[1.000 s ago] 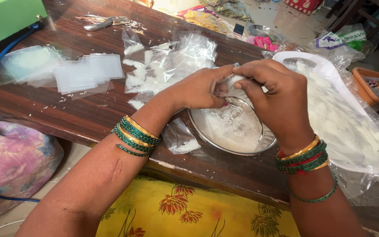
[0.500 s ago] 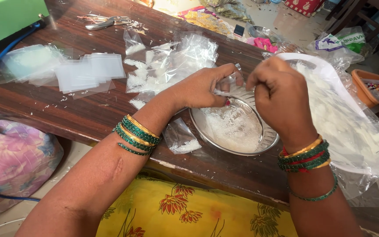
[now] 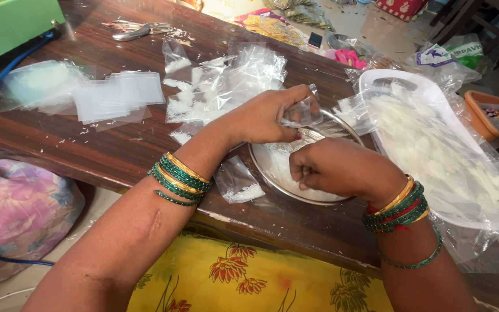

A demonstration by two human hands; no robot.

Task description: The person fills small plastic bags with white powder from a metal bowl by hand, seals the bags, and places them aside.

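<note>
Dark wooden tabletop (image 3: 116, 150) carries everything; white tray (image 3: 434, 115) of white flakes in clear plastic sits at right; heap of filled clear packets (image 3: 220, 81) behind; steel bowl (image 3: 261, 167) of white flakes near front edge, under both hands; left hand (image 3: 267, 115) above bowl, fingers pinching a small clear bag (image 3: 301, 112); right hand (image 3: 336, 167) over bowl, fingers curled tight, contents hidden.

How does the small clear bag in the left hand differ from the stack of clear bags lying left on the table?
The held bag is pinched open in the left hand above the steel bowl; the stacked bags lie flat, untouched, on the wooden table. The held one is crumpled, the stacked ones smooth. Both are small, transparent plastic.
</note>
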